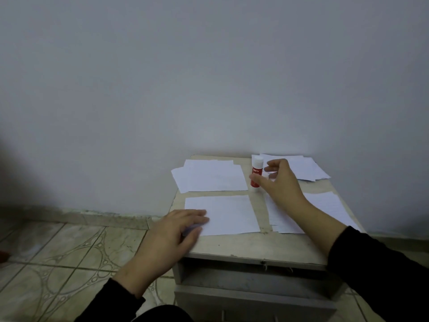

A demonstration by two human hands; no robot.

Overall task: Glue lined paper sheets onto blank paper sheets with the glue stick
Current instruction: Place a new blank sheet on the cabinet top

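The small cabinet (255, 248) shows an open compartment under its top, too dark to tell what it holds; on the top, the glue stick (256, 173) stands upright at the back centre, paper stacks to its left (209, 176), right (306, 168) and near right (329, 205). Whether any sheet is lined is too faint to tell. The left hand (176, 231) lies with straight fingers on the front sheet (229, 214); the right hand (278, 180) is spread at the glue stick, thumb at its base, contact uncertain.
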